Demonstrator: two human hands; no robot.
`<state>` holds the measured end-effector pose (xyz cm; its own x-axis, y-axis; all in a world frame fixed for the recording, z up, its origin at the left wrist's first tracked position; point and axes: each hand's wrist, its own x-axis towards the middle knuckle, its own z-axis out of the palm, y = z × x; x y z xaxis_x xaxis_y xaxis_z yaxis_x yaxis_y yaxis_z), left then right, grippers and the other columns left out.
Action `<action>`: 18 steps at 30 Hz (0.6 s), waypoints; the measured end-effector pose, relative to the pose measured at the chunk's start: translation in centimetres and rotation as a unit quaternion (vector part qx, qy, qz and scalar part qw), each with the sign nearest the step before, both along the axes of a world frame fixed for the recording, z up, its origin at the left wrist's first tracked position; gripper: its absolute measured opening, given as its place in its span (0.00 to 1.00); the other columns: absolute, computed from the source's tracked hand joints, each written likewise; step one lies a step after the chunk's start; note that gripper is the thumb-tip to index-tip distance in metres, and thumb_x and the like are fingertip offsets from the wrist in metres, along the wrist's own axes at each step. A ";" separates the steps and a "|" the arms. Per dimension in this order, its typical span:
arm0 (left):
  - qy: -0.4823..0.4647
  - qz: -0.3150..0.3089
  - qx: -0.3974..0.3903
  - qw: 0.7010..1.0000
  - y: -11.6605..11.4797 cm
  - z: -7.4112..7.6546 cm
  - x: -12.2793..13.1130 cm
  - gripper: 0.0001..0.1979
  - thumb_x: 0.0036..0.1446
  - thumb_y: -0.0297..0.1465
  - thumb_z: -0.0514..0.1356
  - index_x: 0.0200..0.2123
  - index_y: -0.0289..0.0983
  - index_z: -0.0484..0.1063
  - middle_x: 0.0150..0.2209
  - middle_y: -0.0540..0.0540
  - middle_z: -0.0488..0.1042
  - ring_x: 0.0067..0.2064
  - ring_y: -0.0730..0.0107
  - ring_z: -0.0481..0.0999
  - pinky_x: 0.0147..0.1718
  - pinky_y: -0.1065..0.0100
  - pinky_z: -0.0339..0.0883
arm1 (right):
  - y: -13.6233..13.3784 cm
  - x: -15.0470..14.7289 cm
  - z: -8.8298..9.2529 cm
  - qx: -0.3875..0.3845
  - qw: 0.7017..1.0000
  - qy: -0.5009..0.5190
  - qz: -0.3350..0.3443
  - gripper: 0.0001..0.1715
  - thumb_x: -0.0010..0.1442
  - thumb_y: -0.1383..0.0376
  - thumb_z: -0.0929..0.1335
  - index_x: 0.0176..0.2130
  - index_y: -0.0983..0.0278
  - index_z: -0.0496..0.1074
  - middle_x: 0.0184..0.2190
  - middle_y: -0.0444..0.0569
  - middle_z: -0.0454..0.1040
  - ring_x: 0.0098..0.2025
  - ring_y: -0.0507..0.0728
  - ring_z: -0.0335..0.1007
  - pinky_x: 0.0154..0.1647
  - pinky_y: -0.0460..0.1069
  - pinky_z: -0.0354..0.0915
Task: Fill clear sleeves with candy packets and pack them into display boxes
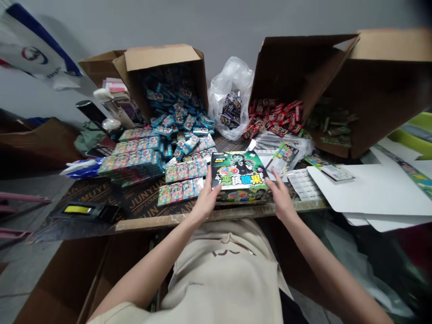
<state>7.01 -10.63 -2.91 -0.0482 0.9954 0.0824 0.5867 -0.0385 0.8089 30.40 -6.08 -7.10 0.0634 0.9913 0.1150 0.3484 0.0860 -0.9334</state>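
Note:
A green and black printed candy box (238, 168) with large colourful characters sits at the table's front edge, its lid face up. My left hand (208, 193) grips its left side, thumb on the front corner. On the right side, my right hand (279, 193) holds the box the same way, fingers against the edge. Just left of the box lie two rows of small printed candy packs (182, 191). Behind it, flat printed packets (285, 155) rest in clear plastic. The inside of the box is hidden.
Cartons lie on their sides at the back, spilling blue packs (182, 117), red packs (278, 117) and green packs (337, 128). A clear bag (232, 103) holds purple packs. Stacked packs (135, 153), a black tape dispenser (86, 210) and white sheets (371, 189) flank the work area.

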 end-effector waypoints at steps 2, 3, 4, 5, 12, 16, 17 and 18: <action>0.039 -0.035 -0.004 0.999 -2.5 1.2 -0.4 0.30 0.60 0.39 0.46 0.62 0.44 0.35 0.60 0.48 0.55 0.58 0.63 0.60 0.51 0.63 0.60 | -1.6 0.7 1.1 -0.003 1.000 0.003 0.013 0.32 0.58 0.52 0.61 0.59 0.57 0.52 0.60 0.48 0.54 0.59 0.60 0.52 0.55 0.57 0.57; 0.069 -0.053 -0.021 0.996 -3.9 1.7 -0.5 0.29 0.60 0.39 0.46 0.62 0.45 0.38 0.58 0.48 0.60 0.55 0.62 0.64 0.49 0.63 0.62 | -2.6 1.2 1.5 -0.003 0.999 -0.005 0.031 0.32 0.59 0.53 0.61 0.60 0.58 0.51 0.59 0.49 0.56 0.58 0.60 0.54 0.54 0.57 0.59; 0.106 -0.064 -0.038 0.992 -5.2 2.1 -0.7 0.28 0.60 0.40 0.46 0.62 0.46 0.40 0.56 0.48 0.63 0.53 0.61 0.67 0.46 0.62 0.64 | -3.5 1.6 1.9 0.004 0.999 -0.023 0.049 0.33 0.59 0.54 0.60 0.60 0.59 0.50 0.58 0.51 0.57 0.57 0.60 0.56 0.53 0.57 0.60; 0.148 -0.065 -0.046 0.986 -6.3 2.4 -0.7 0.27 0.60 0.40 0.45 0.61 0.46 0.43 0.55 0.46 0.64 0.52 0.59 0.68 0.45 0.61 0.65 | -4.3 2.0 2.2 0.023 0.996 -0.055 0.059 0.34 0.59 0.54 0.61 0.61 0.60 0.48 0.58 0.52 0.57 0.57 0.61 0.57 0.52 0.58 0.60; 0.394 -0.142 0.146 0.896 -7.5 1.5 0.4 0.40 0.49 0.48 0.56 0.60 0.35 0.48 0.63 0.34 0.45 0.63 0.48 0.41 0.57 0.46 0.39 | -6.9 -0.4 3.8 0.312 0.810 -0.440 0.232 0.47 0.49 0.49 0.68 0.61 0.58 0.48 0.62 0.54 0.46 0.62 0.68 0.41 0.59 0.66 0.37; 0.448 -0.155 0.208 0.856 -7.1 -1.1 0.4 0.31 0.55 0.32 0.54 0.61 0.36 0.46 0.60 0.32 0.52 0.62 0.49 0.48 0.56 0.49 0.46 | -6.9 -1.0 0.7 0.377 0.739 -0.510 0.229 0.39 0.54 0.63 0.68 0.60 0.50 0.49 0.61 0.54 0.51 0.60 0.65 0.48 0.56 0.63 0.45; 0.455 -0.149 0.230 0.847 -7.2 -1.7 0.4 0.28 0.56 0.30 0.52 0.60 0.37 0.48 0.59 0.32 0.55 0.61 0.49 0.51 0.56 0.50 0.48 | -7.0 -0.9 -0.1 0.398 0.734 -0.507 0.215 0.37 0.55 0.65 0.67 0.60 0.50 0.50 0.60 0.54 0.53 0.60 0.63 0.51 0.56 0.61 0.47; 0.458 -0.144 0.252 0.840 -7.4 -2.1 0.3 0.26 0.57 0.29 0.51 0.59 0.38 0.49 0.57 0.32 0.58 0.60 0.49 0.54 0.55 0.50 0.50 | -7.2 -0.9 -0.5 0.413 0.733 -0.498 0.207 0.36 0.56 0.66 0.66 0.60 0.50 0.50 0.59 0.54 0.56 0.58 0.62 0.53 0.55 0.59 0.49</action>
<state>7.33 -18.00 -4.96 0.5024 0.7820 0.3689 0.8616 -0.4883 -0.1384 29.50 -13.32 -7.65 -0.7476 0.4670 0.4723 0.6062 0.7702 0.1980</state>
